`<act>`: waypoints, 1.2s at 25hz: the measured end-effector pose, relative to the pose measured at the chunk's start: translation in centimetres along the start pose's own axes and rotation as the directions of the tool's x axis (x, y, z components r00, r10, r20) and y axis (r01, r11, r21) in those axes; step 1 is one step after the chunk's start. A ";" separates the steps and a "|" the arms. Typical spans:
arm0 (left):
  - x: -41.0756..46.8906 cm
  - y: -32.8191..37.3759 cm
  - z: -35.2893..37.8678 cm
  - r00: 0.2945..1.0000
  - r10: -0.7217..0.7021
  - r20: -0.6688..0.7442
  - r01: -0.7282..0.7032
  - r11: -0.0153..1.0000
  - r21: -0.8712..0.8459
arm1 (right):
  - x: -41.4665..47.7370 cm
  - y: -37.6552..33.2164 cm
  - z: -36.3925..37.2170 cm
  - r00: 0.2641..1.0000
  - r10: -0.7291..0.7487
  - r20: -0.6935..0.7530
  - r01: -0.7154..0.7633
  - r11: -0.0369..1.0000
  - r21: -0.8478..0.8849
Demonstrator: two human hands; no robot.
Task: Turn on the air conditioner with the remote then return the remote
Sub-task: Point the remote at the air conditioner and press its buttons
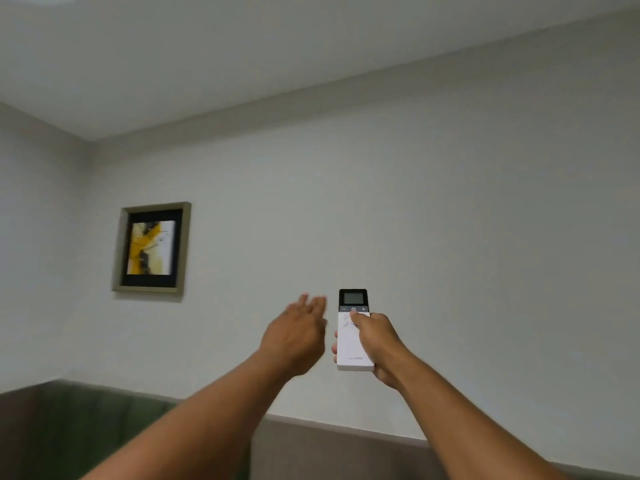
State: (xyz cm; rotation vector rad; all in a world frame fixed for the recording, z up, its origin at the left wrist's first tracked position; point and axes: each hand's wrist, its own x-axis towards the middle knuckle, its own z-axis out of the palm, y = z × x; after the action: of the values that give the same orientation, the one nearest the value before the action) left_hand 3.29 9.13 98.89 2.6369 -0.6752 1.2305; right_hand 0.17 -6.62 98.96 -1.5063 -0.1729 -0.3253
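Note:
A white remote [350,348] with a black top and a small grey screen stands upright in my right hand [375,344], raised toward the wall. My right thumb rests on the buttons just below the black band. My left hand [298,336] is held up just left of the remote, fingers stretched out and apart, holding nothing and not touching the remote. No air conditioner is in view.
A framed yellow and black picture [152,249] hangs on the pale wall at the left. A dark green padded panel [86,420] and a grey-brown panel [329,452] run along the bottom. The ceiling fills the top.

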 end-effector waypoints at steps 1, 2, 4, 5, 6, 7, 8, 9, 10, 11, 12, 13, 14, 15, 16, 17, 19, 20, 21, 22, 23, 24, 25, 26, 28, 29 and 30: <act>-0.8 -2.8 -1.5 0.997 -0.074 -0.002 0.074 0.995 0.066 | 0.4 -0.1 2.6 0.998 0.000 0.068 -0.001 1.000 0.006; -2.0 -5.7 -3.2 0.991 -0.134 -0.005 0.134 0.983 0.130 | 0.6 -0.1 5.5 0.991 0.005 0.131 -0.008 1.000 0.017; -6.3 -12.0 -8.2 0.972 -0.236 0.004 0.226 0.936 0.271 | 0.3 0.1 13.7 0.960 0.012 0.280 -0.028 0.998 0.055; -9.0 -15.1 -11.1 0.956 -0.294 -0.009 0.279 0.897 0.342 | -0.6 0.0 18.4 0.933 0.018 0.359 -0.048 0.996 0.073; -12.4 -18.0 -14.7 0.928 -0.369 -0.040 0.351 0.838 0.418 | -2.1 -0.2 23.4 0.896 0.027 0.444 -0.070 0.994 0.081; -16.6 -21.0 -19.7 0.889 -0.451 -0.080 0.427 0.752 0.502 | -4.7 -0.6 29.4 0.844 0.026 0.536 -0.091 0.991 0.094; -20.2 -23.0 -23.7 0.855 -0.507 -0.107 0.475 0.684 0.554 | -7.1 -1.0 33.8 0.803 0.013 0.596 -0.100 0.989 0.113; -23.9 -24.5 -27.9 0.816 -0.562 -0.134 0.516 0.604 0.608 | -9.9 -1.5 38.2 0.744 -0.003 0.668 -0.128 0.981 0.147; -28.0 -25.2 -32.7 0.771 -0.612 -0.175 0.550 0.501 0.668 | -13.7 -2.3 42.7 0.663 -0.015 0.749 -0.182 0.966 0.181; -32.0 -25.3 -37.5 0.718 -0.660 -0.223 0.583 0.394 0.710 | -17.9 -3.4 46.7 0.572 -0.030 0.819 -0.233 0.952 0.198; -35.5 -25.1 -41.7 0.673 -0.692 -0.261 0.600 0.305 0.739 | -21.8 -4.5 49.9 0.489 -0.044 0.871 -0.281 0.938 0.205; -38.5 -24.4 -45.6 0.633 -0.717 -0.292 0.608 0.226 0.761 | -25.8 -5.7 52.8 0.408 -0.060 0.911 -0.326 0.922 0.207; -41.4 -23.4 -49.2 0.593 -0.737 -0.325 0.610 0.148 0.778 | -29.9 -7.1 55.2 0.331 -0.079 0.941 -0.366 0.908 0.204; -43.7 -22.5 -52.4 0.564 -0.747 -0.351 0.607 0.087 0.790 | -33.8 -8.6 56.9 0.267 -0.090 0.960 -0.406 0.893 0.196; -45.1 -21.8 -54.6 0.546 -0.752 -0.368 0.602 0.048 0.797 | -36.5 -9.7 58.1 0.219 -0.091 0.971 -0.437 0.881 0.181; -46.9 -20.9 -57.0 0.529 -0.753 -0.392 0.599 0.003 0.801 | -39.7 -11.0 59.4 0.164 -0.088 0.983 -0.465 0.871 0.156; -49.1 -19.6 -60.2 0.494 -0.764 -0.415 0.595 -0.051 0.802 | -44.1 -13.1 60.7 0.092 -0.068 0.993 -0.472 0.875 0.103; -49.9 -19.1 -61.3 0.481 -0.767 -0.424 0.596 -0.069 0.800 | -45.8 -13.9 61.1 0.072 -0.057 0.996 -0.467 0.880 0.084; -50.6 -18.6 -62.5 0.474 -0.763 -0.440 0.599 -0.087 0.796 | -47.5 -14.6 61.5 0.058 -0.052 0.997 -0.462 0.884 0.073; -51.1 -18.4 -63.5 0.471 -0.757 -0.453 0.604 -0.098 0.791 | -48.8 -15.3 61.7 0.060 -0.049 0.997 -0.449 0.891 0.071; -51.2 -18.4 -64.4 0.470 -0.753 -0.461 0.613 -0.098 0.784 | -49.6 -15.8 61.9 0.067 -0.047 0.997 -0.432 0.899 0.072; -51.2 -18.4 -64.8 0.472 -0.751 -0.463 0.617 -0.094 0.782 | -50.1 -16.1 61.9 0.087 -0.044 0.995 -0.410 0.909 0.076; -51.1 -18.5 -64.9 0.475 -0.750 -0.460 0.615 -0.090 0.783 | -50.3 -16.3 61.9 0.117 -0.033 0.993 -0.388 0.918 0.076; -51.0 -18.6 -64.7 0.479 -0.750 -0.456 0.617 -0.081 0.782 | -50.2 -16.4 61.9 0.151 -0.023 0.988 -0.362 0.929 0.077; -50.9 -18.8 -63.9 0.483 -0.759 -0.437 0.618 -0.058 0.784 | -49.9 -16.5 61.9 0.206 -0.020 0.978 -0.316 0.945 0.086; -50.9 -19.0 -63.4 0.485 -0.764 -0.426 0.614 -0.049 0.787 | -49.7 -16.6 61.9 0.225 -0.025 0.974 -0.293 0.952 0.092; -50.8 -19.2 -63.0 0.487 -0.767 -0.417 0.610 -0.042 0.791 | -49.4 -16.7 61.8 0.242 -0.030 0.970 -0.270 0.958 0.097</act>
State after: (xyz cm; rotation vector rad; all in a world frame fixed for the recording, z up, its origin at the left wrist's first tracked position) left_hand -59.73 63.34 102.32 2.8924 1.8077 1.0790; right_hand -46.37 59.37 103.31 -1.2439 -1.0707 0.8471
